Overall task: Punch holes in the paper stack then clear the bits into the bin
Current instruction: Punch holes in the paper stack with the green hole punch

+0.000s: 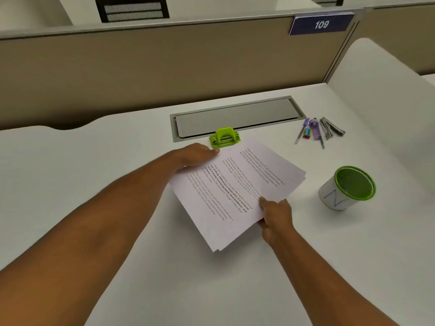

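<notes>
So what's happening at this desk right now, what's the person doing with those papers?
A person is holding a stack of printed paper with both hands, the left hand at its far left corner and the right hand gripping its near right edge. The sheets are fanned and uneven. The green hole punch sits on the desk just beyond the stack, untouched. A small green-rimmed bin stands to the right, and some pens and a stapler lie further back.

Left hand [197, 156] fingertips under the paper stack [235, 191]; printed text blurred.
</notes>
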`<state>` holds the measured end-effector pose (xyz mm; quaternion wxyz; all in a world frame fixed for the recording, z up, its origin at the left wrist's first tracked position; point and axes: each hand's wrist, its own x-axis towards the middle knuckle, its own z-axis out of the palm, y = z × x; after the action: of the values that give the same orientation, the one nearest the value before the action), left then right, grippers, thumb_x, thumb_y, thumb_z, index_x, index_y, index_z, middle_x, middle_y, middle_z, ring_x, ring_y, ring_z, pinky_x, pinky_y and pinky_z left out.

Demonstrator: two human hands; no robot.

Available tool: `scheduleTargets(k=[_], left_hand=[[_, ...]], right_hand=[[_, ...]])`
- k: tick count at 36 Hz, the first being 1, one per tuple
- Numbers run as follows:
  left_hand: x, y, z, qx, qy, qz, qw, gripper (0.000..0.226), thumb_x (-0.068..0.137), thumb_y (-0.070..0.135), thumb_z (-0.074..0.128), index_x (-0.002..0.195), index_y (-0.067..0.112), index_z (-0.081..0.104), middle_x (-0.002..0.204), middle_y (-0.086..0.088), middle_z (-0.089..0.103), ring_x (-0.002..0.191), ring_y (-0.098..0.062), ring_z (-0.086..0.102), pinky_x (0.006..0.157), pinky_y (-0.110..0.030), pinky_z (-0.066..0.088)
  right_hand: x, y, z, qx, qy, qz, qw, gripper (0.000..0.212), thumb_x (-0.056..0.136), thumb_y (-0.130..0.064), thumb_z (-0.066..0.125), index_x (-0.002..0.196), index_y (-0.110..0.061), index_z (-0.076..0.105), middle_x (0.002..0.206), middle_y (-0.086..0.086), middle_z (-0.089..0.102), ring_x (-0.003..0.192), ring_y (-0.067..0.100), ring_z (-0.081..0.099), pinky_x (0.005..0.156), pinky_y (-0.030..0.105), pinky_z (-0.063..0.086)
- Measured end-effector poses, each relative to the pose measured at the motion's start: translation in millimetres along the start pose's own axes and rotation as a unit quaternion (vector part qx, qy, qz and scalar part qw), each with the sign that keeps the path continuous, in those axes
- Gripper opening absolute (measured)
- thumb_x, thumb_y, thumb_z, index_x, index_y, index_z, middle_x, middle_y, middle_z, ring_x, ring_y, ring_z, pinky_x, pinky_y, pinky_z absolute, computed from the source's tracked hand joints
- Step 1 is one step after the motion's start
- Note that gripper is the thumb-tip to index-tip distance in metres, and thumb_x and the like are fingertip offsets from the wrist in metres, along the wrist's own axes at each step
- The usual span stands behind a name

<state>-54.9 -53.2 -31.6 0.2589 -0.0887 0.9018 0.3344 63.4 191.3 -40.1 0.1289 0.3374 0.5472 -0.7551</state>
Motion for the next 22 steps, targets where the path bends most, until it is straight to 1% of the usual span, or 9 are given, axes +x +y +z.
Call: scheduleTargets(k=[2, 4, 6, 8, 11, 13, 15, 19, 22], left_hand=[[-10, -2, 0, -0.088, -0.090, -0.048, 0.991, 0.056, 0.092, 0.066, 0.046, 0.120, 0.023, 0.067, 0.120, -0.001, 0.070, 0.102, -0.024, 0.070, 0.098, -0.045, 0.052], [-18, -3, 1, -0.138, -0.141, -0.069, 0.978, 0.043, 0.096, 0.051, 0.052, 0.122, 0.020, 0.066, 0.112, -0.006, 0.073, 0.094, -0.026, 0.073, 0.087, -0.042, 0.058], [-19, -9, 3, -0.163, -0.151, -0.081, 0.972, 0.045, 0.096, 0.039, 0.060, 0.135, 0.018, 0.055, 0.121, -0.008, 0.069, 0.098, -0.028, 0.072, 0.084, -0.043, 0.059], [-20, -14, 7, -0.192, -0.159, -0.085, 0.965, 0.056, 0.093, 0.033, 0.064, 0.144, 0.019, 0.045, 0.128, -0.010, 0.065, 0.104, -0.031, 0.070, 0.089, -0.051, 0.056], [-26, -14, 13, -0.230, -0.158, -0.084, 0.956, 0.060, 0.096, 0.028, 0.061, 0.150, 0.020, 0.035, 0.129, -0.010, 0.064, 0.108, -0.033, 0.067, 0.092, -0.057, 0.053], [-30, -12, 15, -0.251, -0.152, -0.078, 0.953, 0.056, 0.099, 0.026, 0.057, 0.150, 0.020, 0.034, 0.128, -0.011, 0.064, 0.111, -0.034, 0.066, 0.095, -0.056, 0.051], [-32, -12, 17, -0.266, -0.147, -0.071, 0.950, 0.054, 0.100, 0.026, 0.055, 0.149, 0.018, 0.035, 0.127, -0.010, 0.065, 0.114, -0.034, 0.064, 0.098, -0.056, 0.049], [-34, -13, 21, -0.281, -0.149, -0.066, 0.946, 0.053, 0.100, 0.025, 0.054, 0.149, 0.018, 0.034, 0.121, -0.008, 0.066, 0.112, -0.032, 0.064, 0.099, -0.054, 0.049], [-30, -16, 25, -0.281, -0.156, -0.067, 0.945, 0.062, 0.099, 0.026, 0.055, 0.153, 0.020, 0.026, 0.130, -0.011, 0.063, 0.115, -0.032, 0.064, 0.097, -0.052, 0.051]], right_hand=[[-2, -4, -3, -0.014, -0.014, -0.003, 1.000, 0.045, 0.094, 0.002, 0.055, 0.132, -0.020, 0.050, 0.119, 0.005, 0.066, 0.100, 0.027, 0.066, 0.073, 0.037, 0.058], [-5, -9, -5, -0.027, -0.033, -0.009, 0.999, 0.042, 0.093, 0.004, 0.053, 0.126, -0.022, 0.053, 0.112, 0.002, 0.068, 0.098, 0.026, 0.067, 0.072, 0.037, 0.059], [-8, -13, -5, -0.029, -0.056, -0.015, 0.998, 0.040, 0.093, 0.004, 0.051, 0.121, -0.025, 0.054, 0.109, 0.000, 0.069, 0.095, 0.023, 0.068, 0.069, 0.035, 0.059], [-10, -13, -6, -0.026, -0.069, -0.016, 0.997, 0.039, 0.093, 0.001, 0.052, 0.122, -0.025, 0.056, 0.110, 0.000, 0.070, 0.096, 0.023, 0.068, 0.066, 0.034, 0.058], [-10, -5, -6, -0.003, -0.077, -0.006, 0.997, 0.039, 0.094, -0.007, 0.055, 0.129, -0.023, 0.056, 0.117, 0.003, 0.070, 0.105, 0.028, 0.067, 0.078, 0.042, 0.059], [-11, 0, -4, 0.009, -0.074, 0.007, 0.997, 0.035, 0.096, -0.013, 0.056, 0.129, -0.024, 0.056, 0.116, 0.004, 0.071, 0.105, 0.029, 0.067, 0.083, 0.046, 0.058], [-13, 4, -4, 0.003, -0.058, 0.025, 0.998, 0.026, 0.098, -0.019, 0.055, 0.123, -0.024, 0.058, 0.111, 0.002, 0.071, 0.100, 0.026, 0.068, 0.077, 0.042, 0.058], [-11, 14, -8, -0.008, -0.038, 0.034, 0.999, 0.027, 0.099, -0.017, 0.053, 0.126, -0.018, 0.056, 0.113, 0.004, 0.071, 0.100, 0.026, 0.068, 0.083, 0.042, 0.058], [-9, 16, -11, -0.021, -0.025, 0.036, 0.999, 0.025, 0.099, -0.016, 0.053, 0.124, -0.018, 0.056, 0.111, 0.005, 0.070, 0.098, 0.026, 0.068, 0.078, 0.040, 0.058]])
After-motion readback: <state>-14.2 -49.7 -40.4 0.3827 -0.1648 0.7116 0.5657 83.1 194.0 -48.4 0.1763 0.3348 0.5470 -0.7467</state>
